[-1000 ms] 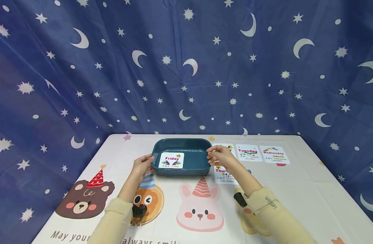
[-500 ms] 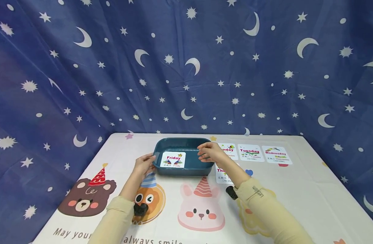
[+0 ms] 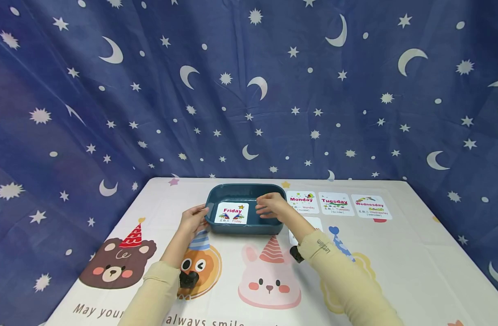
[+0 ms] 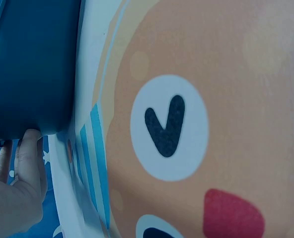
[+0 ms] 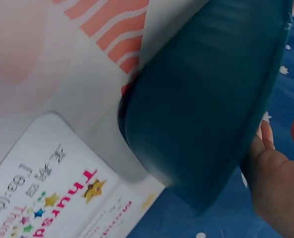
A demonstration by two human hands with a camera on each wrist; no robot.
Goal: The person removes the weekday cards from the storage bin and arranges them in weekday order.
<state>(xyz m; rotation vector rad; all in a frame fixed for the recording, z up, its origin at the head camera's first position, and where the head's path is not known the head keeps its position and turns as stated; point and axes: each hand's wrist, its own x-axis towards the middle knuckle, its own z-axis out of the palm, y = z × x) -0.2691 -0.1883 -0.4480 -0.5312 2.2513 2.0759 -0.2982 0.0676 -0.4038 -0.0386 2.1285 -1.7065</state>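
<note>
In the head view, a dark teal plastic basin stands on the table, with a white Friday card lying inside at its left. My left hand grips the basin's left end, thumb at the rim; fingers show against the end wall in the left wrist view. Over the basin's right part hangs my right hand, its fingers loosely bent and nothing visible in them. The right wrist view shows that hand beyond the basin's rim, its fingertips partly hidden.
Right of the basin lie a Monday card, a Tuesday card and a Wednesday card in a row. Nearer me is a Thursday card, partly covered by my right forearm in the head view. A starry blue curtain hangs behind.
My right hand has moved left from the basin's right rim to over its inside, uncovering the Monday card. The left hand stays at the left end and the Friday card lies as before.
</note>
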